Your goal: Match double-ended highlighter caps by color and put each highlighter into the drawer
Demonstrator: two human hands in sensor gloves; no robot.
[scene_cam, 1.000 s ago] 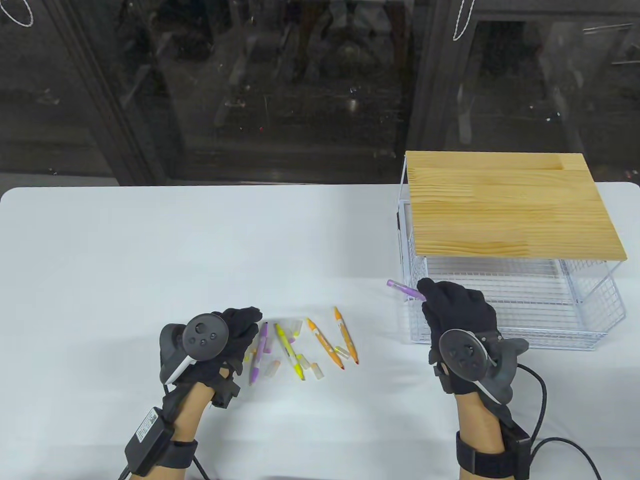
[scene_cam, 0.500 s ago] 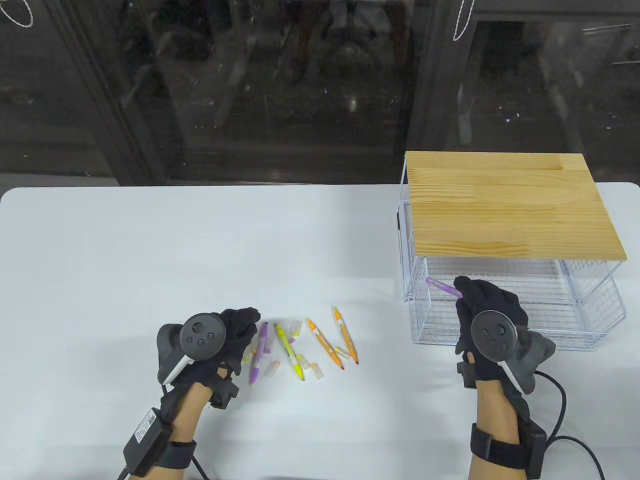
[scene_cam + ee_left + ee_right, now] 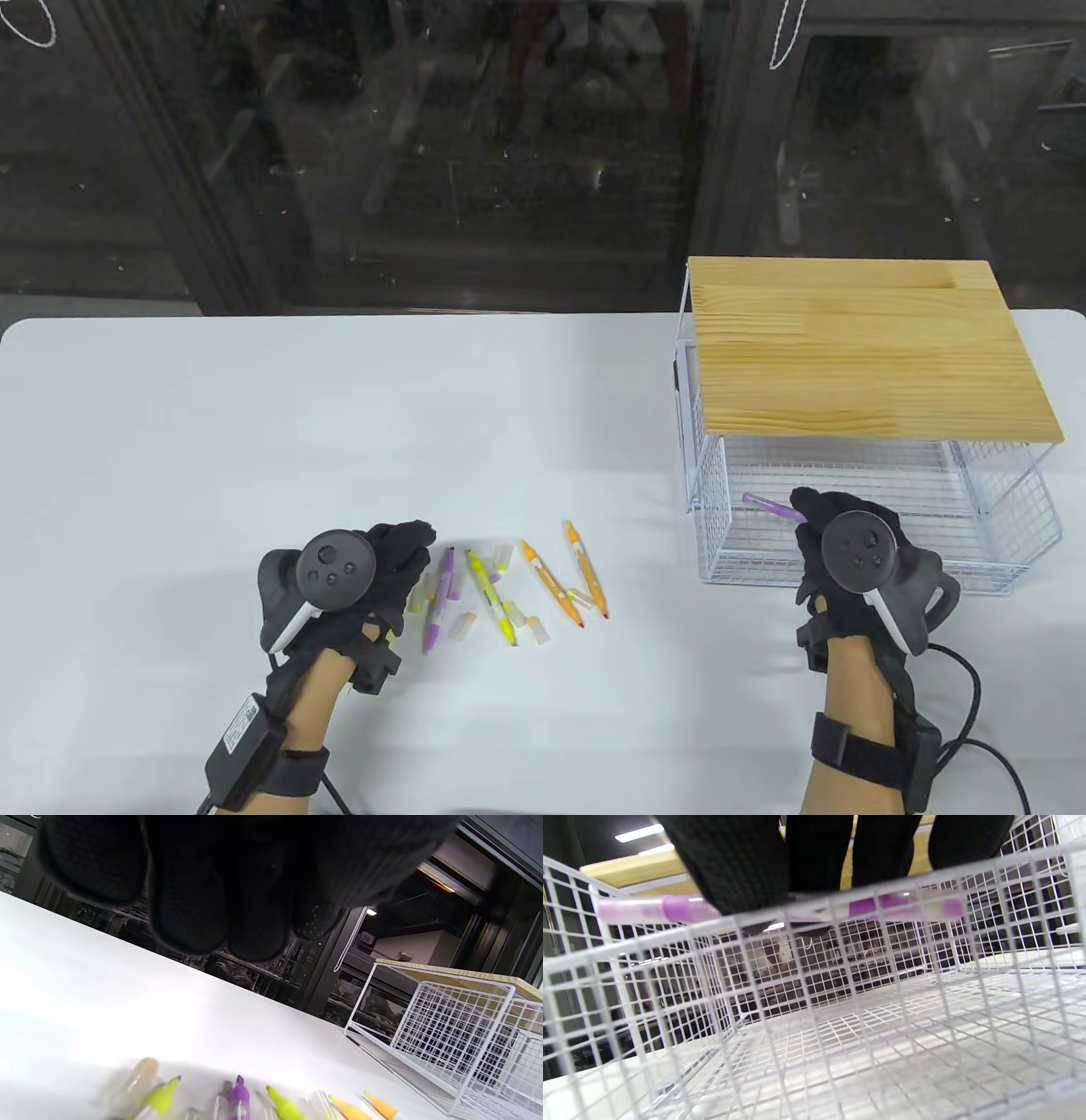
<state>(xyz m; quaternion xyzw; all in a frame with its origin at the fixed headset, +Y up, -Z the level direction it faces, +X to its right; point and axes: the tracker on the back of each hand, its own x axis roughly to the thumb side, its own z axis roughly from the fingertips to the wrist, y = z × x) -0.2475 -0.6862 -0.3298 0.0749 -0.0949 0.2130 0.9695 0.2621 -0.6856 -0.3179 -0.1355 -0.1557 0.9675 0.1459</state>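
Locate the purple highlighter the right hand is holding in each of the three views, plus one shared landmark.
Table view: purple highlighter at right of centre, held by the right hand over the pulled-out wire drawer.
Left wrist view: not in it; a different purple one lies on the table at the bottom edge.
Right wrist view: across the top, level, behind the drawer's front mesh, fingers over its middle.
Shared landmark: the white wire drawer, in all three.

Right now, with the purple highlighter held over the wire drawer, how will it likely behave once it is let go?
The purple highlighter looks slim, stiff and light; the right hand pinches it by one end. Its round barrel may roll on the wire drawer floor. It seems too wide to slip through the fine mesh, though that is hard to judge.
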